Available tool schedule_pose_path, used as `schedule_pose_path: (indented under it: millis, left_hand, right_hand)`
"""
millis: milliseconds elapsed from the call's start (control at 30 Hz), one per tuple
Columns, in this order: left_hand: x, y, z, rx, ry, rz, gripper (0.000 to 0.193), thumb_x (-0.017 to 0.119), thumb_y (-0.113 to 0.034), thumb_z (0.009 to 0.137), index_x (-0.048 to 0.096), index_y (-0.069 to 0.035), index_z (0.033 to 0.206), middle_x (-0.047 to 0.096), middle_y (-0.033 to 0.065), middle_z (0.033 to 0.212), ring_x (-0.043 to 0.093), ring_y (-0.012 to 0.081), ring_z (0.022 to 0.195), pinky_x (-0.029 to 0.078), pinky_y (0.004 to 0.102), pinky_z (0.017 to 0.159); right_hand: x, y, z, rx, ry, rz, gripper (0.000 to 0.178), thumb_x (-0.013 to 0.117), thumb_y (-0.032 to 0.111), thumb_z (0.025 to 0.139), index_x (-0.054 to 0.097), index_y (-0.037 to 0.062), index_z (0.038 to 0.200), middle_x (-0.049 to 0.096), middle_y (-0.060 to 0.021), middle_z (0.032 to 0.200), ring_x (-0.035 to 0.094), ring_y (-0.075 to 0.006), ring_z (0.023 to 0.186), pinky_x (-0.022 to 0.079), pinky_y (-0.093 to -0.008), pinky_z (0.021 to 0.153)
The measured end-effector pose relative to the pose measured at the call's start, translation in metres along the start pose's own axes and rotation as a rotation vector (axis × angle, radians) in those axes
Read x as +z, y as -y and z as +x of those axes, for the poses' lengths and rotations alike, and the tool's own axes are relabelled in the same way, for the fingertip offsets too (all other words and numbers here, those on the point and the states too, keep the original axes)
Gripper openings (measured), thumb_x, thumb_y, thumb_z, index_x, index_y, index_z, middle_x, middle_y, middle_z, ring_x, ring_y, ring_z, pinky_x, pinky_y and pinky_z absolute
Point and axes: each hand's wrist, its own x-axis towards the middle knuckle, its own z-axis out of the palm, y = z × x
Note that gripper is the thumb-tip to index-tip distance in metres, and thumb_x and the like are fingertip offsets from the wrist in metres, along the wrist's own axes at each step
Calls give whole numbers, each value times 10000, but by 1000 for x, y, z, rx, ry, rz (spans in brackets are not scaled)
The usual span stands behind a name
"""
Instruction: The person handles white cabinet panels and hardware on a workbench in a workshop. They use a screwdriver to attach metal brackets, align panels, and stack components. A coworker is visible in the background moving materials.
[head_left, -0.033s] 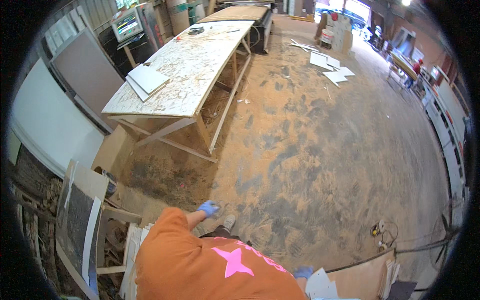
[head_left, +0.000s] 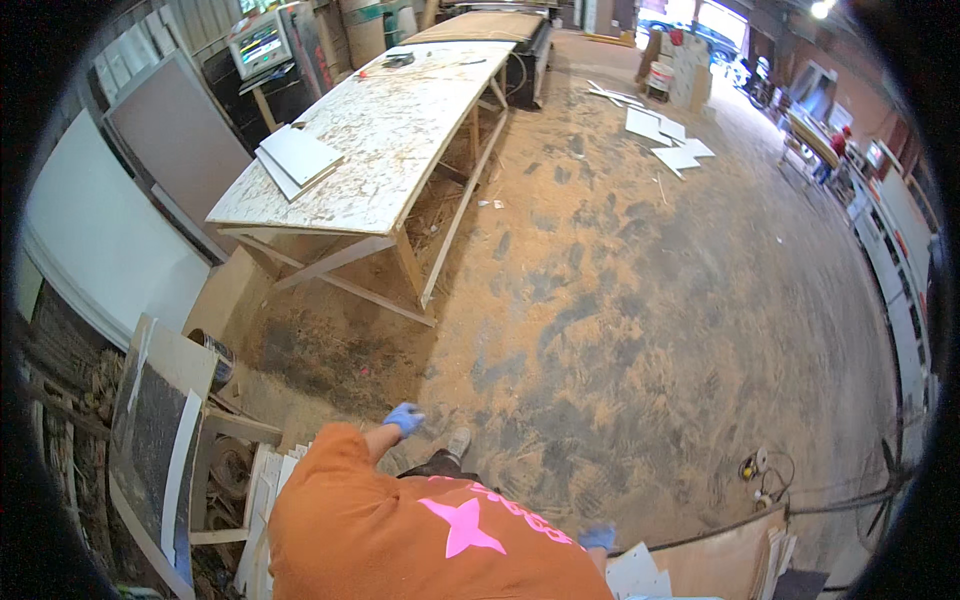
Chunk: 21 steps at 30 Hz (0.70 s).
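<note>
My left hand [head_left: 405,418], in a blue glove, hangs in front of me above the dusty floor. Its fingers are loosely bent and apart, and I see nothing in them. At my right side is my right hand [head_left: 598,537], also gloved in blue. Its fingers are too blurred and partly hidden to read. Close to it lie white panel pieces [head_left: 636,572], which it does not visibly grip. My shoe [head_left: 459,442] shows on the floor just beyond the orange top I wear.
A long worktable [head_left: 385,130] with a dusty white top carries white panels [head_left: 300,158]. More white panels [head_left: 655,125] lie on the floor ahead. Boards lean at left near a wooden rack [head_left: 230,425]. A corded tool [head_left: 760,467] sits at right; a person [head_left: 832,150] stands far off.
My left hand has moved slightly left, and its fingers look more bent. My right hand has shifted a little left and up. The surroundings have slid slightly in view.
</note>
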Motion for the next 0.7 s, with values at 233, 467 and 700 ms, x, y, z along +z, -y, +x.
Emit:
schedule_pose_path:
  millis: [233, 467, 700]
  left_hand:
    - [-57, 13, 23, -384, -150, -898, 366, 596, -240, 886, 524, -189, 1241, 630, 21, 1030, 599, 191, 838, 507, 332, 587]
    - [-129, -113, 125, -150, -52, -964, 287, 614, -183, 875, 578, -96, 1146, 628, 23, 852, 574, 118, 643, 497, 278, 518]
    - [-190, -277, 263, 50, 36, -860, 243, 577, -319, 924, 614, -84, 975, 588, 13, 736, 534, 100, 564, 513, 276, 533]
  right_hand:
    - [-238, 134, 105, -389, 197, 2065, 331, 561, 382, 889, 571, 175, 1147, 628, -59, 1024, 642, -232, 875, 525, -429, 689]
    - [-440, 151, 110, -338, -94, 1829, 196, 600, 293, 886, 596, 118, 975, 616, -38, 809, 600, -189, 606, 474, -347, 514]
    - [-530, 90, 172, -210, -138, 1773, 198, 585, 287, 890, 577, 110, 977, 622, -62, 819, 596, -201, 608, 449, -357, 514]
